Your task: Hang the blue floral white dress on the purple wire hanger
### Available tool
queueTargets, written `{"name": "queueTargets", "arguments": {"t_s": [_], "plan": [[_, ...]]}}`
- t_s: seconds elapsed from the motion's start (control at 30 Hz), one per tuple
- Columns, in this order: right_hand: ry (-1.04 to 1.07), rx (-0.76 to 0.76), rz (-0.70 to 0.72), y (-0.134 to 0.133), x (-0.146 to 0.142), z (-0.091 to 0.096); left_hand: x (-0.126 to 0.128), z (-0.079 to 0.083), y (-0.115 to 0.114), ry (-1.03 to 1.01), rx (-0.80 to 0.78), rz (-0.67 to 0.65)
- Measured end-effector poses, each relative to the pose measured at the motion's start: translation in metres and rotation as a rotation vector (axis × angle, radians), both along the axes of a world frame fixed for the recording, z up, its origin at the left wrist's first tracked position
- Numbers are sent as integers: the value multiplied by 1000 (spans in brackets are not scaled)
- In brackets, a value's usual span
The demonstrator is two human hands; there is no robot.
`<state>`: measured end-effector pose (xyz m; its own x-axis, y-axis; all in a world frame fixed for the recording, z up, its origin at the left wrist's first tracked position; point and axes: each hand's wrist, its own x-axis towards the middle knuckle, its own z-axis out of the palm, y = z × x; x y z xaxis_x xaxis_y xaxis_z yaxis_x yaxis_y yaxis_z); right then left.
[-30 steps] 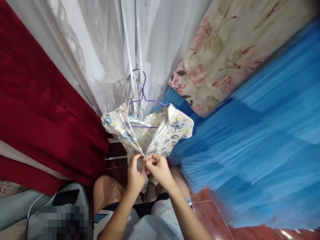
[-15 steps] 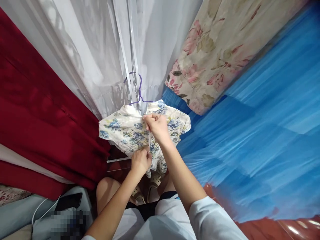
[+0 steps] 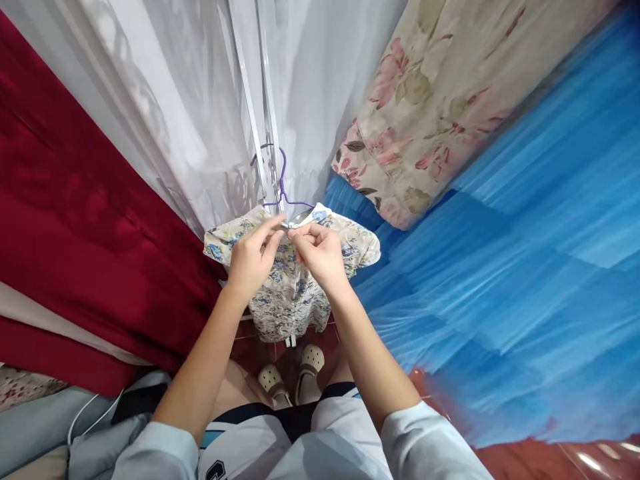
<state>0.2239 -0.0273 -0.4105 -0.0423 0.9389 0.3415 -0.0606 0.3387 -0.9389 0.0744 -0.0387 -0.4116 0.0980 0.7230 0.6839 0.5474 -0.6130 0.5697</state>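
**Floral top [image 3: 280, 293] in the middle of a whole lot of fabric**

So the biggest thing in view is the layered blue fabric [image 3: 500, 280] filling the right side. White drapes [image 3: 170, 100] take up the top and back, and deep red cloth [image 3: 75, 220] runs down the left. A cream cloth with pink flowers [image 3: 450, 100] hangs at upper right, partly over the blue.

The top itself is front and center, just ahead of the person's knees, above a red tiled floor [image 3: 590, 460].

Both hands are up at its neckline, pretty much meeting there. The right hand [image 3: 320, 257] has its fingers curled, thumb and forefinger pinching the neckline edge. The left hand [image 3: 253, 260] has thumb and forefinger slightly apart right by the same spot; can't tell if they're actually gripping any cloth.

The purple hanger [image 3: 283, 187] is inside the top, hook beside two narrow white strips [image 3: 269, 100]. Smallest: beige clogs [image 3: 271, 380] on the person's feet, below the hem.
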Motion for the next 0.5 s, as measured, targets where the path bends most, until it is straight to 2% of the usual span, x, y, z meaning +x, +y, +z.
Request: {"name": "queueTargets", "arguments": {"t_s": [0.07, 0.13, 0.23, 0.37, 0.43, 0.5], "plan": [[-59, 23, -34, 5, -2, -5, 2, 14, 8, 78, 48, -31], [-150, 62, -116, 11, -4, -15, 4, 20, 12, 69, 98, 5], [-264, 72, -168, 15, -3, -35, -8, 20, 19, -129, 147, 140], [-250, -9, -46, 1, 1, -53, -57, 2, 39, -659, 115, 268], [-245, -33, 3, -10, 1, -57, -84, -17, 44, -1049, -23, 263], [-254, -52, 38, -19, 1, -64, -100, -40, 42, -1370, -207, 232]]}}
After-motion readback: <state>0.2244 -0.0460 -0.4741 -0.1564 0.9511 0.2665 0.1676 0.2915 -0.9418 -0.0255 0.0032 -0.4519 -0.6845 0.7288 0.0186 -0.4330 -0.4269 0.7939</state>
